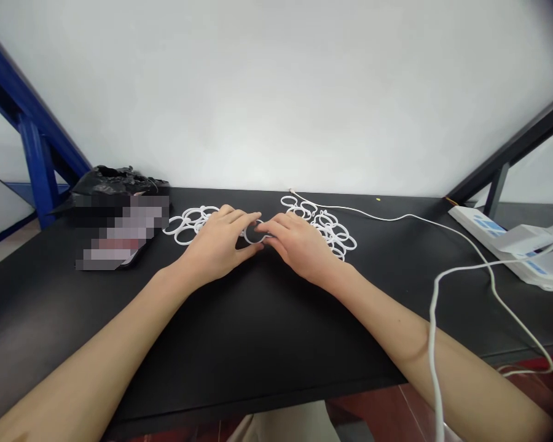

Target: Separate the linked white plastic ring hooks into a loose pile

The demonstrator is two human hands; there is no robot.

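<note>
Both hands meet at the middle of a black table (258, 331). My left hand (219, 245) and my right hand (299, 245) pinch one white plastic ring (253, 235) between their fingertips. Behind the left hand lies a loose pile of white rings (188, 222). Behind the right hand lies a bigger cluster of white rings (332, 232); whether they are linked together I cannot tell.
A black plastic bag (115, 184) and a blurred-out flat object (120, 239) sit at the left. A white cable (461, 270) runs across the right side and over my right forearm. A white power strip (511, 242) lies far right. Blue frame at left.
</note>
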